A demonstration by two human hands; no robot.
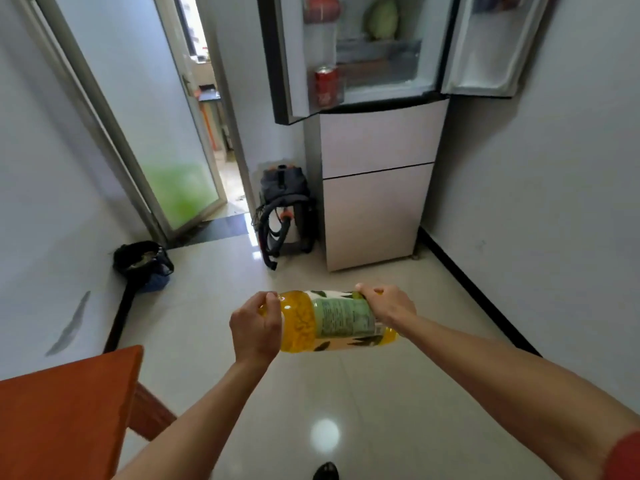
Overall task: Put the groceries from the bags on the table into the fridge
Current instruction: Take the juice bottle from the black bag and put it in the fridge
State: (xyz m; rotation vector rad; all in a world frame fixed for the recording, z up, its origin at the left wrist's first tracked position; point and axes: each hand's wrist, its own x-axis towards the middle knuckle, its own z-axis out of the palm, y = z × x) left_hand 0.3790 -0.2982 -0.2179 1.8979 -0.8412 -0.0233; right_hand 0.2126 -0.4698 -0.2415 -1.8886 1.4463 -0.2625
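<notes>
Two bare hands hold one bottle of yellow-orange drink, which lies on its side in the air between them. The left hand is curled round the neck end, and its fingers wrap over the top so that the cap is hidden. The right hand grips the other end, with its fingers bent over the green-and-white label. Both hands close firmly on the bottle, which spans from the left fingers to the right fingers, and its base shows just under the right wrist.

Well beyond the fingertips stands the fridge, with its two upper doors swung open and its lower drawers closed. A red can sits on the left door's shelf, far ahead of the left fingers. Higher on the same door is a second red container, too blurred to identify. Inside the fridge, far ahead of the right fingers, a pale green vegetable rests on a shelf.

A dark backpack leans just beside the fridge, ahead of the left fingers. A black bag sits on the floor by the wall, well off to the left of those fingers. The corner of an orange table lies behind and to the left of the left fingers. A dark shoe tip shows on the pale tiled floor, far back from the fingers.
</notes>
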